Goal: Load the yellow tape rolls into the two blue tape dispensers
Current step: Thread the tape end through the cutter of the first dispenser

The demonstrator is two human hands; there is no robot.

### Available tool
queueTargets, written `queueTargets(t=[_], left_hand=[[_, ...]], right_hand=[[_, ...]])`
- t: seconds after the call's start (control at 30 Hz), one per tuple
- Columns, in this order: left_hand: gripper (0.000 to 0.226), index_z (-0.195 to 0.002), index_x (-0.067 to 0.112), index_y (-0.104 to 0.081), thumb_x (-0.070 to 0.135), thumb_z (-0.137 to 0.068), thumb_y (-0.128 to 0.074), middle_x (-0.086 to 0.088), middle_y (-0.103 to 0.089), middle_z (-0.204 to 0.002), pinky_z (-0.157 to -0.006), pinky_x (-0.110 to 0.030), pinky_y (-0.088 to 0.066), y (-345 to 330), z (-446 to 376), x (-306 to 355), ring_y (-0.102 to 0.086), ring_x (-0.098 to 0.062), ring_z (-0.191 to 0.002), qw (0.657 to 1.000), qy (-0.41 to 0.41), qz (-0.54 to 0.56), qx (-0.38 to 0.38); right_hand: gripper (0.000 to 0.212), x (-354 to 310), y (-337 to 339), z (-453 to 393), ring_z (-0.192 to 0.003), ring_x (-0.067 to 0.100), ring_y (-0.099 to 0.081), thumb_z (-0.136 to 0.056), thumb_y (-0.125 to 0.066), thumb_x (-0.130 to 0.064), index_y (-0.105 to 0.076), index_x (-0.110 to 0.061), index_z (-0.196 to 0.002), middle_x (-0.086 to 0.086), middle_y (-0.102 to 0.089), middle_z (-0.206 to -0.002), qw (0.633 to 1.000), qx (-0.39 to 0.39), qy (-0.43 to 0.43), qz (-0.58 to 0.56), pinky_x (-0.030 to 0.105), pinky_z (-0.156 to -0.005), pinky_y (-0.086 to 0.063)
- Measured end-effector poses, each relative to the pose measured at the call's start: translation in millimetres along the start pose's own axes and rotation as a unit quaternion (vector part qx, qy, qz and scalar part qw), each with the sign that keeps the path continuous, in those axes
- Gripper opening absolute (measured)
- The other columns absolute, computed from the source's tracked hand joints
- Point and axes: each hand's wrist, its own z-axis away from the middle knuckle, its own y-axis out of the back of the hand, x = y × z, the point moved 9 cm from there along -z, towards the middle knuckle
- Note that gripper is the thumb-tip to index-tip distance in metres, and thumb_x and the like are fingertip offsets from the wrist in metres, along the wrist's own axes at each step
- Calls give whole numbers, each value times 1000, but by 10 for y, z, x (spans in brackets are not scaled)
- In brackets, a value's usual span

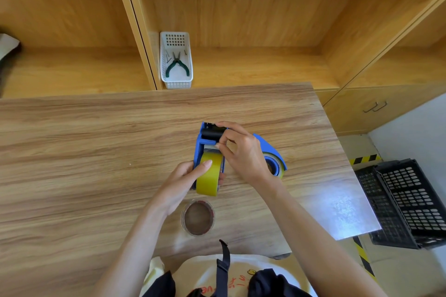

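A blue tape dispenser [199, 146] stands on the wooden table [96, 152] with a yellow tape roll [209, 176] seated in it. My left hand [185, 183] grips the roll and the dispenser's near end, thumb on top of the roll. My right hand [241, 152] pinches the tape's free end near the black roller at the dispenser's far end. A second blue dispenser [271, 152] lies to the right, partly hidden by my right hand, with a tape roll [275, 164] in it.
A bare tape core ring [198, 218] lies on the table just in front of me. A white basket [176, 60] with green pliers sits on the shelf behind the table. Black crates [407, 202] stand on the floor to the right.
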Motion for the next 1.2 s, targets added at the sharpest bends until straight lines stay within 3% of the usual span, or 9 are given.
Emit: queueTargets(t=[0.1,0.2,0.3,0.4,0.5,0.63,0.8,1.03,1.2], left_hand=[[23,-105,12,-71,30,-93,-62,-5,-80,-97,-79,-27,-58,-34,28,17,-76,-14,-91,999,4,-3,-36],[53,-117,6,-67,41,-79,-79,-16,-73,-117,-97,-44,-54,-3,36,-2,-69,-30,-112,998,2,-23,-61],[41,-123,5,-63,21,-87,-74,-16,-70,-124,-100,-41,-53,11,43,-45,-64,-32,-118,997,5,-47,-68],[51,-121,6,-64,36,-82,-78,-19,-72,-118,-103,-51,-50,13,27,-41,-64,-38,-117,999,22,-12,-45],[44,-105,11,-74,50,-90,-61,-18,-79,-94,-84,-41,-60,24,4,33,-77,-28,-87,998,38,50,28],[27,-92,8,-71,33,-94,-63,-3,-77,-66,-50,-17,-53,0,-22,52,-73,-9,-59,998,12,3,66],[31,-111,3,-69,28,-94,-61,-15,-79,-99,-79,-36,-62,-41,-15,37,-76,-23,-91,1000,20,23,8],[43,-122,3,-64,18,-84,-77,-20,-70,-123,-103,-47,-50,-79,23,-35,-64,-34,-119,998,23,-13,-50],[77,-112,5,-62,68,-70,-77,-28,-67,-114,-105,-55,-47,42,-32,-139,-64,-41,-114,996,72,-9,42]], right_hand=[[18,6,-3,-15,-90,21,-68,-85,-69,-15,-58,-13,-71,-13,-61,-130,1000,-3,-1,0,44,-75,-54],[17,17,-14,-25,-86,25,-69,-85,-68,-13,-58,-13,-72,-13,-61,-128,1000,-7,-1,-4,45,-75,-55],[15,31,-15,-34,-84,18,-68,-85,-67,-11,-58,-12,-73,-13,-64,-124,1000,-5,-9,-9,43,-75,-55],[15,28,6,-41,-82,16,-67,-85,-66,-13,-57,-15,-74,-15,-64,-121,1000,-6,-16,-8,42,-76,-55],[16,-27,51,-37,-84,8,-66,-86,-67,-16,-56,-17,-75,-16,-65,-119,1000,8,-7,4,41,-72,-55],[16,-42,35,-34,-87,5,-64,-87,-66,-15,-55,-16,-75,-15,-65,-119,1000,10,-2,28,42,-68,-55],[16,91,-4,-42,-79,21,-67,-90,-64,-22,-56,-14,-80,-13,-65,-118,999,11,-33,17,46,-69,-55],[15,111,3,-106,-86,15,-65,-91,-64,-19,-56,-13,-81,-6,-67,-106,998,17,-53,-20,45,-73,-56],[14,117,52,-109,-81,11,-64,-93,-63,-20,-56,-15,-82,-8,-67,-92,997,17,-67,-13,38,-73,-57]])
